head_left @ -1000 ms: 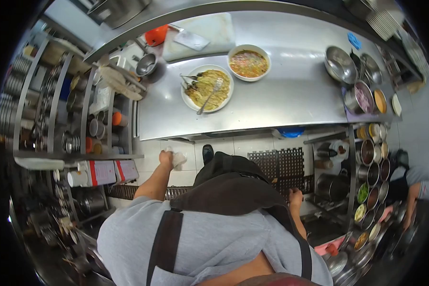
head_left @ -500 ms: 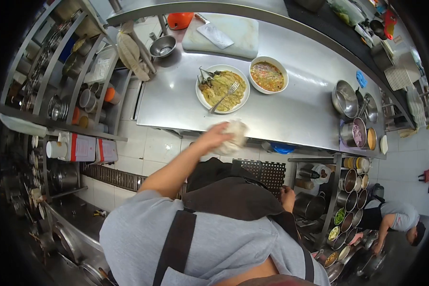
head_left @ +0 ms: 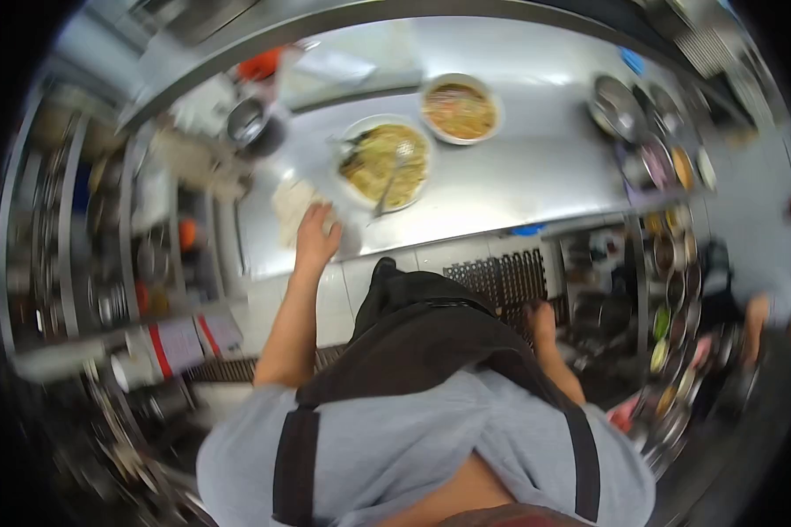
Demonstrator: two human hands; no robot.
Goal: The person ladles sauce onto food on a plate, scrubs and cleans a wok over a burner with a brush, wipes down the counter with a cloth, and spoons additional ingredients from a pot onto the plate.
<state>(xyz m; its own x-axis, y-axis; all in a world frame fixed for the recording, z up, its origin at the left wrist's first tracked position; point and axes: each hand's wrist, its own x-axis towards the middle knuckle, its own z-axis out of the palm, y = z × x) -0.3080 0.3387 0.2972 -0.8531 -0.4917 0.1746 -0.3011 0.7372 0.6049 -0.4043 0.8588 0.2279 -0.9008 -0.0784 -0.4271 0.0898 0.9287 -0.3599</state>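
Observation:
My left hand (head_left: 316,235) is on the near left part of the steel table, its fingers at the right edge of a pale cloth (head_left: 295,209) that is spread on the metal. The hand grips the cloth, though blur softens the fingertips. Just right of it is a white plate (head_left: 398,208) of yellowish food (head_left: 382,171), with a fork (head_left: 394,183) resting across it. Beyond, to the right, stands a white bowl of soup-like food (head_left: 459,112). My right hand (head_left: 540,318) hangs low beside my apron, below the table edge; its fingers are blurred and partly hidden.
A cutting board (head_left: 395,66) with a knife (head_left: 334,66) lies at the back, near a small metal bowl (head_left: 248,123). Metal bowls (head_left: 618,110) stand on the right. Shelves (head_left: 105,220) flank the left. A co-worker's arm (head_left: 754,329) shows at far right.
My left hand has carried the cloth from the table's front edge leftward onto the tabletop, left of the plate. The view has shifted and blurred. My right arm shows more.

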